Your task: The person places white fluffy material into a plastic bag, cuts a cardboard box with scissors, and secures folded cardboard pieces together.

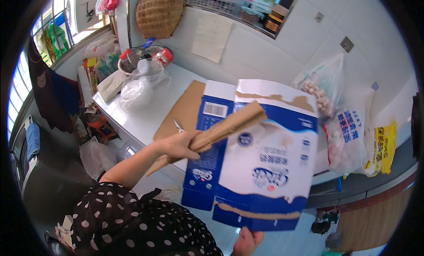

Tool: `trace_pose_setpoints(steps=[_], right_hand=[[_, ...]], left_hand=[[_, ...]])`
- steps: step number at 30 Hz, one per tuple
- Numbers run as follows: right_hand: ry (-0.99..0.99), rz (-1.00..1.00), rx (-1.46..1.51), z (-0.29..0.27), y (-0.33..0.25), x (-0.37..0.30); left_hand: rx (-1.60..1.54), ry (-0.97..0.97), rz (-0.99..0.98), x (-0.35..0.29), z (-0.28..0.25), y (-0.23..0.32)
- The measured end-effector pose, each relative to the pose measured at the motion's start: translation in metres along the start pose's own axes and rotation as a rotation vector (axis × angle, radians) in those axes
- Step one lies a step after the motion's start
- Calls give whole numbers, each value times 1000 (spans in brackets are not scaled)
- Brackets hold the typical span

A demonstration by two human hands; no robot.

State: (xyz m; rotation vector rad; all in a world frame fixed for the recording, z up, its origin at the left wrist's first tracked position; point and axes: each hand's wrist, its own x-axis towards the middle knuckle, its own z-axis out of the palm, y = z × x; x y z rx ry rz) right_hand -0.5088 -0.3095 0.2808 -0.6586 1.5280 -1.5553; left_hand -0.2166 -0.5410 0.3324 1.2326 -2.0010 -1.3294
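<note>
My left hand (179, 144) is closed round a long folded strip of brown cardboard (232, 125), which slants up to the right. Behind the strip, a flattened blue-and-white carton (269, 167) is spread open, with torn brown patches along its upper and lower flaps. At its lower edge my right hand (247, 242) pinches the carton; part of that hand is cut off by the picture's rim. A flat brown cardboard sheet (187, 103) lies on the white counter beneath. On it rests a pointed metal blade (178, 124), partly hidden by my left hand.
On the white counter (176, 75) stand a basket of jars (145, 57) and a crumpled clear plastic bag (137, 90). Filled plastic bags (346, 136) hang at the right wall, one with round pale items (316, 94). A woven basket (159, 13) hangs at the back.
</note>
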Motion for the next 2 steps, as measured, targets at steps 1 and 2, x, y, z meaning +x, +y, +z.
trace_pose_setpoints(steps=[1,2], right_hand=[[-63,18,216,18,17,18],[-192,48,144,24,34,37]], left_hand=[[14,36,-53,-4,-19,-11],[-6,75,-60,-12,-37,-26]])
